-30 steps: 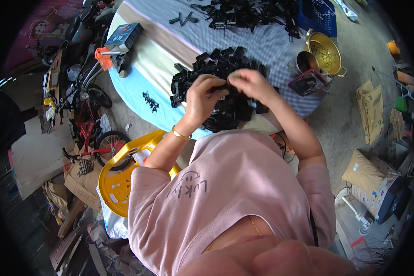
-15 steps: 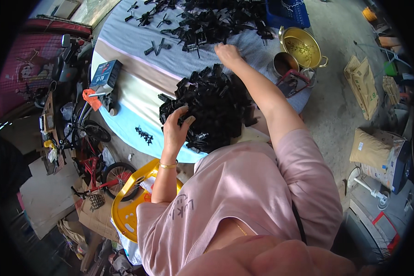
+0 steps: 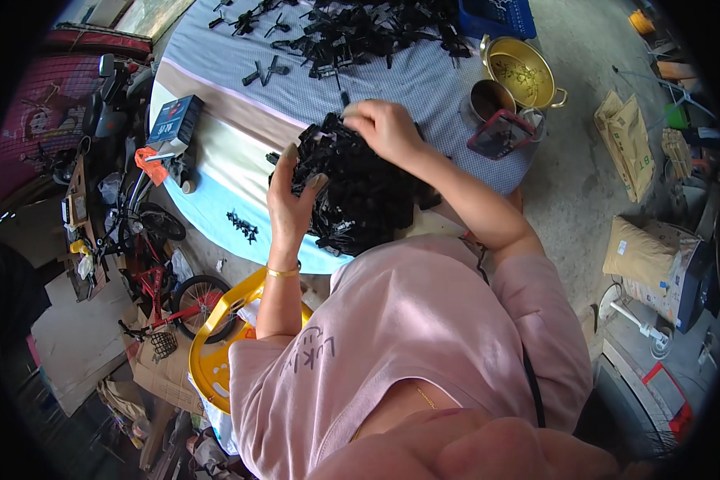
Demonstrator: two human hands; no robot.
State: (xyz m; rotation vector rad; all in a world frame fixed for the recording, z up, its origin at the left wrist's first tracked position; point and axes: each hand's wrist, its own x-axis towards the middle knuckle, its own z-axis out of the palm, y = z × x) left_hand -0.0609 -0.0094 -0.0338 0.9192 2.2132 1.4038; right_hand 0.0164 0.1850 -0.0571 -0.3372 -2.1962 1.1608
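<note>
A large mound of small black plastic parts [image 3: 368, 192] lies on the table close in front of me. My left hand [image 3: 290, 192] is at the mound's left side, thumb and fingers apart, with no part clearly seen between them. Over the far side of the mound, my right hand [image 3: 386, 130] has its thumb and fingertips pinched together. A slim black plastic part [image 3: 345, 98] shows at those fingertips. Farther back, a looser heap of black plastic parts with arms [image 3: 360, 36] spreads over the cloth.
A striped cloth [image 3: 224, 148] covers the table. A blue box [image 3: 175, 120] stands left; a little cluster of black pieces [image 3: 242, 226] lies nearer. At right are a gold pot [image 3: 556, 94], a metal cup [image 3: 488, 100], a phone [image 3: 500, 134] and a blue basket [image 3: 508, 22]. A yellow chair [image 3: 208, 364] stands beside me.
My right hand has come back from the edge of the far heap to the near mound, with a black part at its fingertips. My left hand has turned more upright and shifted slightly left.
</note>
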